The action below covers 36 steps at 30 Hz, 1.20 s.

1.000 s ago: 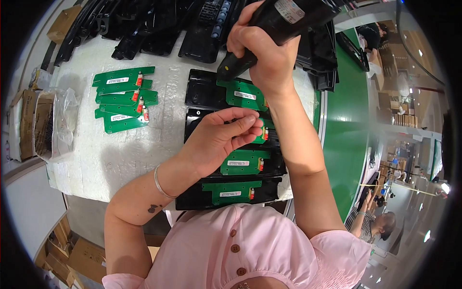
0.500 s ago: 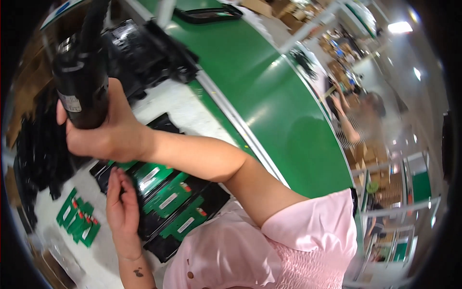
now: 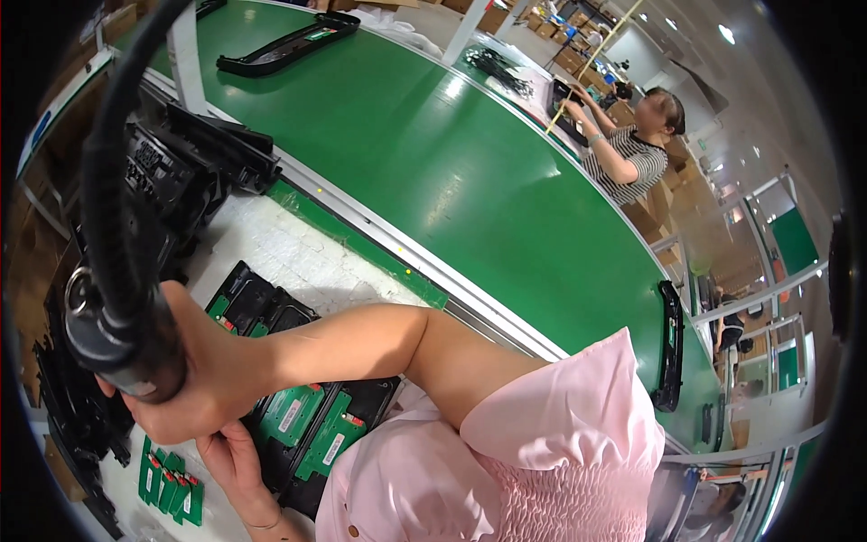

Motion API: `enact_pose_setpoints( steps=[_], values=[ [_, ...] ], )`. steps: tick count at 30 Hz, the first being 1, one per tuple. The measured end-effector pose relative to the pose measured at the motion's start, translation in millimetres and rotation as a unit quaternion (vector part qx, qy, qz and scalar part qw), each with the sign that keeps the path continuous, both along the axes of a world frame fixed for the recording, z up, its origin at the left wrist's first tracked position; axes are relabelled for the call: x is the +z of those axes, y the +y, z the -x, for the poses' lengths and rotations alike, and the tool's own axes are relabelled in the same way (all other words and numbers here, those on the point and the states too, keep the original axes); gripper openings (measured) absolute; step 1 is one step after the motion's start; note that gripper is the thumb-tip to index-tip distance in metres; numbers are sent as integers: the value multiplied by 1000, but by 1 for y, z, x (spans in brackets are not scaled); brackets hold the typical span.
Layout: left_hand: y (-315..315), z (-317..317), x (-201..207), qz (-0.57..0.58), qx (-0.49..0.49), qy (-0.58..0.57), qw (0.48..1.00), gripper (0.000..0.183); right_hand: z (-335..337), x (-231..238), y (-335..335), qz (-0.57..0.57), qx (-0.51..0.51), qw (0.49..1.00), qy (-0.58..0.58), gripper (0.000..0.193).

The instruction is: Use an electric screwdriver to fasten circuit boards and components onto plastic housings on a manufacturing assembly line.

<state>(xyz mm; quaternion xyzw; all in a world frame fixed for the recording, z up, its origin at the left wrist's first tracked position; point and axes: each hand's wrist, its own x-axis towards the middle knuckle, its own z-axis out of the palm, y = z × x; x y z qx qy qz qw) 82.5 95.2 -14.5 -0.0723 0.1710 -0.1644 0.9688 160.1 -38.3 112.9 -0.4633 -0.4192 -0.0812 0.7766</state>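
Note:
My right hand (image 3: pixel 203 379) is wrapped round a thick black cylindrical power tool (image 3: pixel 117 339), probably an electric screwdriver, with a black cable at its top. The tool's lower end is hidden by my hand. Just below it, my left hand (image 3: pixel 237 465) has its fingers stretched out beside the black plastic housings, the fingertips partly covered by my right hand. Those housings lie in a row, and green circuit boards (image 3: pixel 289 411) sit in them. Several loose green boards (image 3: pixel 167 483) with red parts and white labels rest on the pale tabletop left of my left hand.
Black plastic parts (image 3: pixel 172 172) are heaped at the far left, and more black strips (image 3: pixel 68 397) pile along the left edge. A metal rail (image 3: pixel 388 244) borders the green conveyor (image 3: pixel 452 199). Long black housings (image 3: pixel 289 45) lie on it. A person in a striped top (image 3: pixel 637 163) works across it.
My right hand with the power tool has moved down in the picture, close over my left hand. The view has swung, showing more of the conveyor and the person across it.

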Motion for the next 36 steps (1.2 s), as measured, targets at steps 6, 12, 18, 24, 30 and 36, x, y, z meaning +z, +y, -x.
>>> enact_pose_setpoints(
  steps=[6,12,18,24,30,36],
  values=[
    [-11,7,-8,-51,86,-51,994,23,8,3,-7,-58,-1,998,34,22],
    [-37,7,41,-247,-29,-1,969,43,-5,0,-15,-7,27,988,154,17],
    [-16,7,1,-139,-72,-56,986,35,-33,-12,-22,-19,-48,993,106,18],
    [0,6,-16,-106,-113,-116,981,26,-40,-6,-40,-13,-35,989,144,16],
    [-13,5,22,-86,-132,3,988,11,-82,-2,-53,-12,-170,983,66,12],
    [-14,2,13,-195,-121,-1,973,11,-67,-1,-66,-3,-110,982,151,13]
  ],
)
